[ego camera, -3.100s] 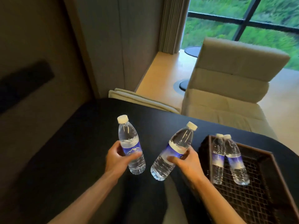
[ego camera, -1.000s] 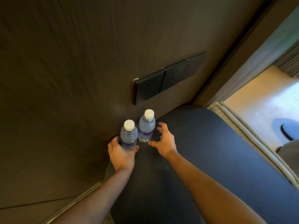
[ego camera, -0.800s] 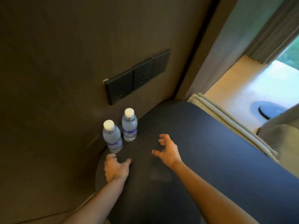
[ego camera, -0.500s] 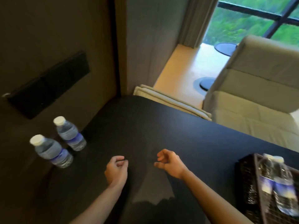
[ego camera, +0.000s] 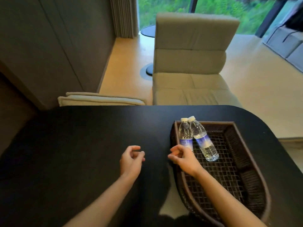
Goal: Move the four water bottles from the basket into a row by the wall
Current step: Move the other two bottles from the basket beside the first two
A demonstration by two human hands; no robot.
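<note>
Two water bottles [ego camera: 199,138] are seen lying in the woven basket [ego camera: 232,163] at right of centre, caps toward the upper frame, long axes running roughly away from the viewer. The right hand [ego camera: 182,158], grip loosely curled and empty, is nearer, touching or just below the left-lying bottle. The left hand [ego camera: 131,161], likewise empty, is held over the tabletop [ego camera: 73,145].

Both my forearms reach forward, bare, roughly parallel. My left hand [ego camera: 132,159] hangs loosely curled, fingers bent toward the thumb, nothing in its grip. My right hand [ego camera: 182,157] is likewise half-curled and empty, fingers pointing left, wrist slightly raised.
</note>
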